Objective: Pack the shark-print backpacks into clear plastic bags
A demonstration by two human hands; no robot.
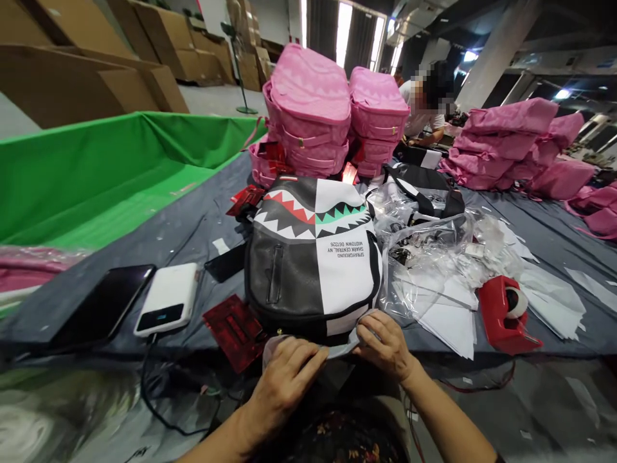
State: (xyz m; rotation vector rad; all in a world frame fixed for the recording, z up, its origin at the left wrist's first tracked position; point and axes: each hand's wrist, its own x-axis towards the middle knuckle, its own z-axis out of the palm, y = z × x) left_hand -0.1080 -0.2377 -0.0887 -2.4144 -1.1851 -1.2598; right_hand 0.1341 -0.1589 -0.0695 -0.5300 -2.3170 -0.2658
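A black and white backpack (313, 257) with a shark-mouth print lies on the table in front of me, its printed text upside down from my side. A translucent plastic bag (340, 350) runs along the backpack's near edge. My left hand (292, 373) is closed on the plastic at the left, fingers pressed together. To the right, my right hand (385, 344) pinches the same plastic close against the backpack's lower corner. How far the plastic reaches under the backpack is hidden. Beside the backpack's left lower corner lies a dark red tag packet (236, 331).
Left are a phone (103, 305), a white power bank (168, 299) with a cable, and a green-lined bin (130, 173). Right are a red tape dispenser (508, 315), white papers (448, 315) and clear plastic bags (434, 244). Pink backpacks (311, 96) stand behind; a person (424, 109) works beyond.
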